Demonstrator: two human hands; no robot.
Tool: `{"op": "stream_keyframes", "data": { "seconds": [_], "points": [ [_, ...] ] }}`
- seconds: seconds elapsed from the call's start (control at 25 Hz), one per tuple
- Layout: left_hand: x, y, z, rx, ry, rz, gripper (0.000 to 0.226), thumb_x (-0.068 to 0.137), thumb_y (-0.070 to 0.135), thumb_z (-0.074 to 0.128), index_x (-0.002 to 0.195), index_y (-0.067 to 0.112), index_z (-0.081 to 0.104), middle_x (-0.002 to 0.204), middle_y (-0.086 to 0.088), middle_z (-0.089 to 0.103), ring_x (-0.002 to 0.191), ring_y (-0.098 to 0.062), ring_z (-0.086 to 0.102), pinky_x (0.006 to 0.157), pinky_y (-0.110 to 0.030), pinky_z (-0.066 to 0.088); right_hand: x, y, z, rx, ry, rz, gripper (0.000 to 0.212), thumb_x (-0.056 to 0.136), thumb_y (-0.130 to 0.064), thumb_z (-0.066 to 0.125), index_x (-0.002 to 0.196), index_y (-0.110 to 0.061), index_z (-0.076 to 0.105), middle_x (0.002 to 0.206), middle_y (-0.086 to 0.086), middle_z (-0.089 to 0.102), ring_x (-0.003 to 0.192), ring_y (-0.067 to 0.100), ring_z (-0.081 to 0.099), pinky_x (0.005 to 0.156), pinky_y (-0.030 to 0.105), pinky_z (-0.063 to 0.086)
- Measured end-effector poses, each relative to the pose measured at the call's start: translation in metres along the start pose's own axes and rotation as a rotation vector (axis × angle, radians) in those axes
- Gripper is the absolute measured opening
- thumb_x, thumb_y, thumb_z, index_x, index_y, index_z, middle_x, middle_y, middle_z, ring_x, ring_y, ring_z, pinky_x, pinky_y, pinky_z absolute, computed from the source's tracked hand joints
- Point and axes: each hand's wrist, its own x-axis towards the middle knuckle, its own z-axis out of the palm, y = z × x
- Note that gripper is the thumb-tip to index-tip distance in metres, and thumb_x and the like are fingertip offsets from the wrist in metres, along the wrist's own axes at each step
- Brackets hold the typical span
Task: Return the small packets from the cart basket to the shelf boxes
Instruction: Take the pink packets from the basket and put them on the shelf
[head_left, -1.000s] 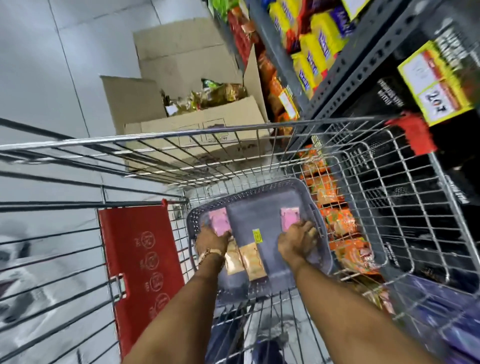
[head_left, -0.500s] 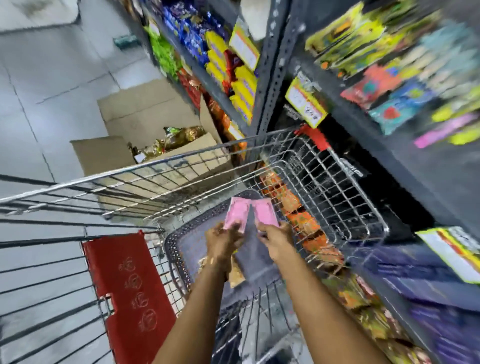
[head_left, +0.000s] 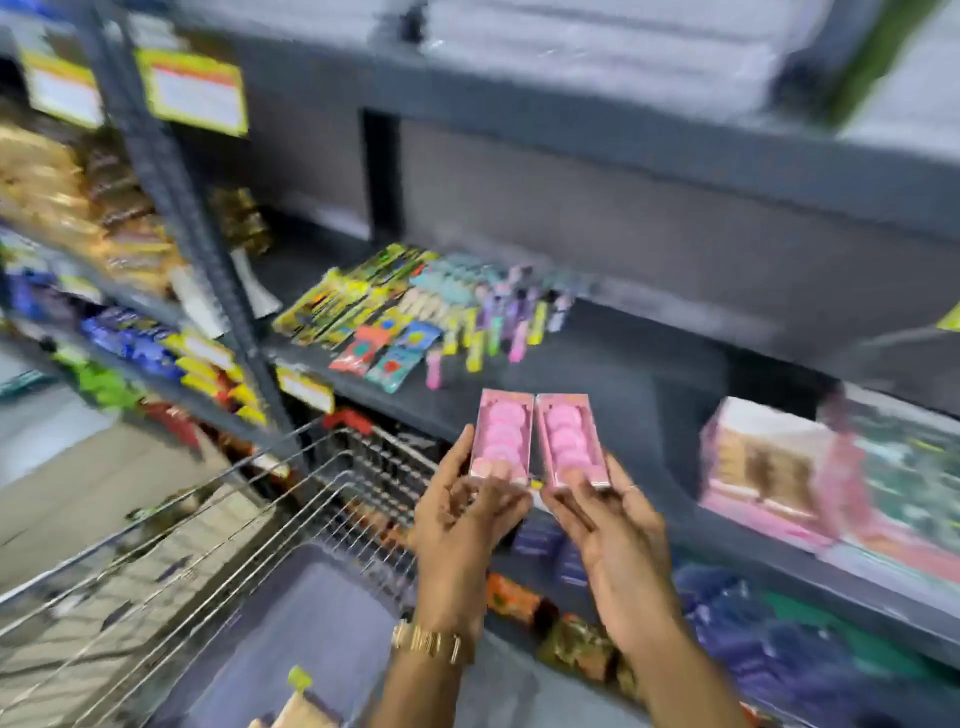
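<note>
My left hand (head_left: 457, 519) holds one pink packet (head_left: 501, 434) by its lower end, and my right hand (head_left: 608, 525) holds a second pink packet (head_left: 569, 436) the same way. Both packets stand upright side by side, raised in front of the dark middle shelf (head_left: 597, 384). A pink display box (head_left: 763, 467) sits on that shelf to the right. Below my wrists lies the grey basket (head_left: 332, 623) inside the wire cart (head_left: 218, 525), with tan packets (head_left: 301, 714) at the bottom edge of the view.
Colourful small packets (head_left: 415, 312) lie on the shelf above my hands. A grey upright post (head_left: 197, 228) divides the shelving, with snack bags (head_left: 57, 202) to its left. Yellow price tags (head_left: 195, 96) hang on shelf edges. Lower shelves hold orange and purple packs (head_left: 743, 623).
Both hands picked the two pink packets out of the basket and lifted them up toward the shelf. My view swung from the cart up to the shelving.
</note>
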Motion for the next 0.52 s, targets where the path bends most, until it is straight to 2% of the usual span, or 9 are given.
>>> {"op": "stream_keyframes", "data": {
  "seconds": [0.08, 0.16, 0.28, 0.32, 0.36, 0.44, 0.48, 0.52],
  "points": [
    [-0.005, -0.013, 0.048, 0.122, -0.139, 0.032, 0.052, 0.076, 0.011, 0.071, 0.124, 0.029, 0.058, 0.091, -0.008, 0.071, 0.086, -0.023, 0.065, 0.085, -0.042, 0.055, -0.007, -0.048, -0.035, -0.139, 0.06, -0.164, 0.037, 0.086, -0.002, 0.058, 0.121, -0.012, 0.062, 0.101, 0.01, 0.071, 0.077, 0.011, 0.069, 0.067, 0.02, 0.059],
    [-0.009, -0.031, 0.093, 0.231, -0.29, 0.041, 0.057, 0.077, 0.006, 0.068, 0.128, 0.03, 0.054, 0.087, -0.008, 0.068, 0.078, -0.02, 0.061, 0.074, -0.035, 0.056, -0.009, -0.09, -0.073, -0.269, 0.128, -0.283, 0.039, 0.087, -0.005, 0.06, 0.125, -0.016, 0.06, 0.099, 0.01, 0.071, 0.072, 0.008, 0.07, 0.062, 0.02, 0.058],
    [-0.005, -0.064, 0.151, 0.279, -0.441, -0.039, 0.053, 0.085, -0.008, 0.058, 0.128, 0.023, 0.051, 0.09, -0.011, 0.064, 0.078, -0.019, 0.056, 0.064, -0.023, 0.059, 0.003, -0.125, -0.126, -0.289, 0.254, -0.294, 0.042, 0.086, -0.003, 0.06, 0.125, -0.018, 0.056, 0.086, 0.014, 0.068, 0.061, 0.009, 0.069, 0.051, 0.02, 0.057],
    [0.001, -0.075, 0.163, 0.319, -0.462, -0.068, 0.051, 0.084, -0.008, 0.06, 0.129, 0.017, 0.052, 0.097, -0.012, 0.064, 0.082, -0.021, 0.057, 0.066, -0.027, 0.061, 0.01, -0.126, -0.137, -0.318, 0.293, -0.266, 0.039, 0.086, -0.002, 0.06, 0.122, -0.016, 0.057, 0.08, 0.015, 0.065, 0.055, 0.007, 0.067, 0.048, 0.02, 0.056],
    [0.009, -0.088, 0.172, 0.382, -0.468, -0.08, 0.051, 0.081, -0.003, 0.064, 0.129, 0.01, 0.053, 0.104, -0.011, 0.063, 0.086, -0.023, 0.057, 0.072, -0.038, 0.062, 0.018, -0.126, -0.145, -0.37, 0.324, -0.241, 0.034, 0.086, -0.001, 0.06, 0.118, -0.012, 0.059, 0.077, 0.015, 0.063, 0.049, 0.006, 0.065, 0.044, 0.02, 0.055],
    [0.027, -0.109, 0.184, 0.57, -0.465, -0.066, 0.052, 0.075, 0.007, 0.066, 0.126, 0.008, 0.057, 0.101, -0.008, 0.06, 0.084, -0.022, 0.054, 0.084, -0.056, 0.056, 0.033, -0.119, -0.16, -0.57, 0.392, -0.199, 0.032, 0.089, -0.003, 0.058, 0.12, -0.009, 0.058, 0.076, 0.016, 0.06, 0.043, 0.005, 0.06, 0.04, 0.018, 0.052],
    [0.035, -0.115, 0.187, 0.686, -0.48, -0.048, 0.05, 0.075, 0.01, 0.065, 0.124, 0.016, 0.059, 0.097, -0.006, 0.059, 0.082, -0.019, 0.053, 0.085, -0.056, 0.055, 0.041, -0.115, -0.165, -0.726, 0.416, -0.167, 0.033, 0.09, -0.008, 0.057, 0.123, -0.009, 0.057, 0.077, 0.015, 0.062, 0.046, 0.008, 0.062, 0.043, 0.017, 0.052],
    [0.043, -0.12, 0.189, 0.781, -0.521, -0.029, 0.049, 0.076, 0.012, 0.064, 0.123, 0.025, 0.058, 0.094, -0.005, 0.058, 0.076, -0.017, 0.052, 0.082, -0.051, 0.058, 0.046, -0.111, -0.167, -0.908, 0.428, -0.126, 0.033, 0.092, -0.016, 0.056, 0.123, -0.007, 0.057, 0.082, 0.016, 0.066, 0.058, 0.016, 0.068, 0.052, 0.02, 0.056]
  ]
}}
